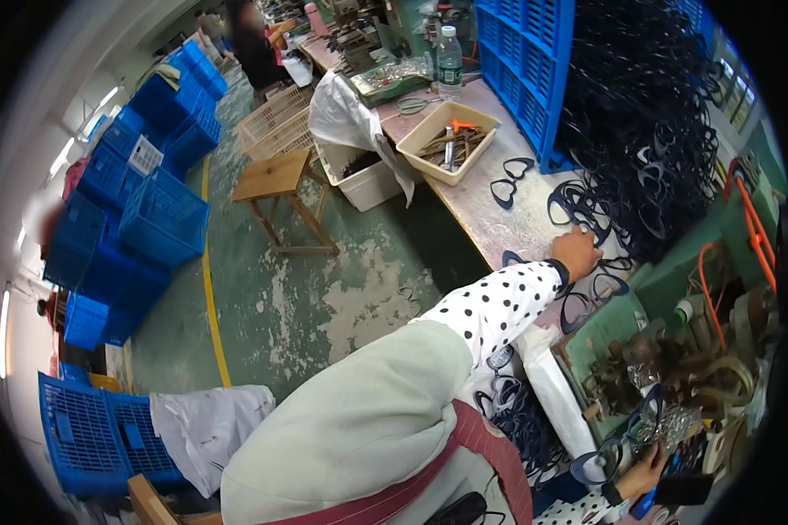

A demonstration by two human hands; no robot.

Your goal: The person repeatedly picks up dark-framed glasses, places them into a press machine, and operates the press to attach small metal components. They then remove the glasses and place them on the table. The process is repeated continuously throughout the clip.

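My left hand (576,254), in a white sleeve with black dots, reaches across the workbench to the edge of a heap of dark glasses frames (648,166). Its fingers curl down around a dark frame there; the fingertips are partly hidden. At the lower right, my right hand (641,474) is closed on a dark blue glasses frame (599,464), beside the green machine (608,350). Loose frames (510,184) lie on the bench to the far side of my left hand. More frames (525,420) are piled low in front of me, below the bench edge.
A blue crate (521,79) stands tipped beside the heap. A cream tray (451,175) of tools and a water bottle (449,63) stand farther along the bench. On the floor are a wooden stool (271,188), a white bin (363,188) and stacked blue crates (162,214). People are in the background.
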